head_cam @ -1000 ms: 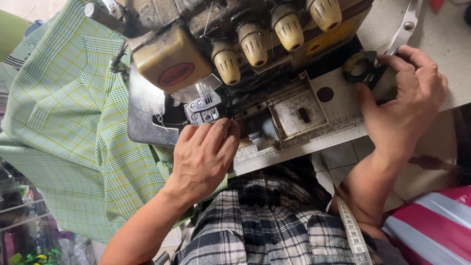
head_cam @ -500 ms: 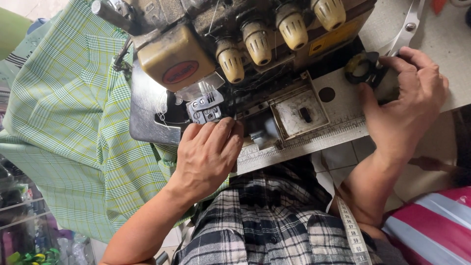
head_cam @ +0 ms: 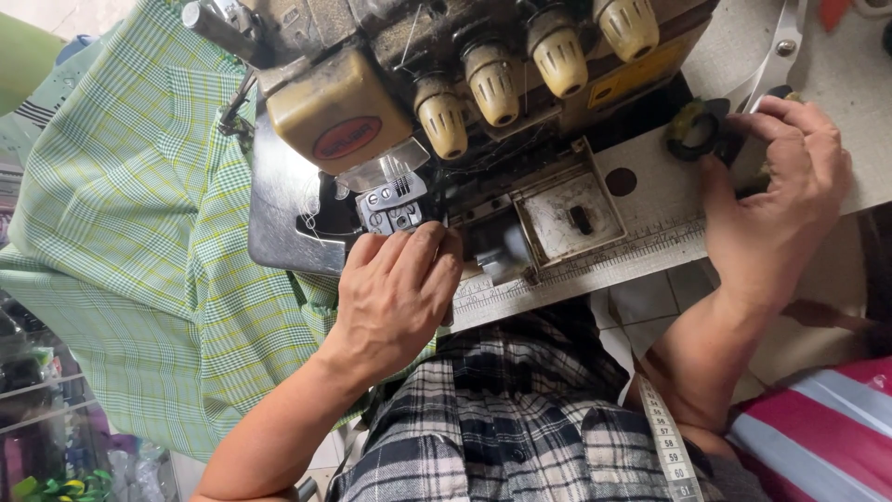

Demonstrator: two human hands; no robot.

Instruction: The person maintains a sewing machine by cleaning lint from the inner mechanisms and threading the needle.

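Green-checked fabric (head_cam: 130, 279) runs under the overlock sewing machine (head_cam: 446, 121), its edge hidden beneath the left hand (head_cam: 395, 293), which presses curled fingers just below the presser foot (head_cam: 390, 209); whether it pinches the cloth, cannot tell. Right hand (head_cam: 776, 200) cups a dark ring-shaped part (head_cam: 692, 130) beside the scissors (head_cam: 776, 51), fingers loosely bent around it. Tape measure (head_cam: 664, 437) is cut off at bottom edge.
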